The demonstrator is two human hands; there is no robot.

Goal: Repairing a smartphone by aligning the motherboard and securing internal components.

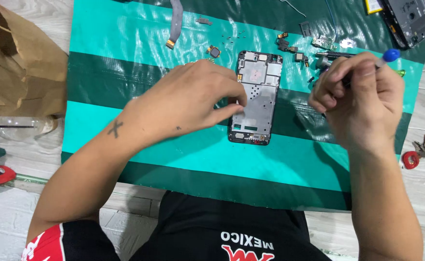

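The open phone frame [256,96] lies flat in the middle of the picture, on a green striped mat [140,38] that covers the worktop [9,203]. Tiny screws [235,36] and small phone parts [289,46] sit loose on the mat just above the frame, so a bump from a wrist could, I think, scatter them and they would be hard to find. The frame could also slide if it is pushed from only one side. The left hand [193,99] comes in from the lower left, palm down, with its fingertips bent and pressing on the left edge of the frame. The right hand [357,96] is on the right side, lifted a little off the mat and apart from the frame, curled tight around a thin tool with a blue cap [390,55]. The tool's tip is hidden, so it could poke a part.
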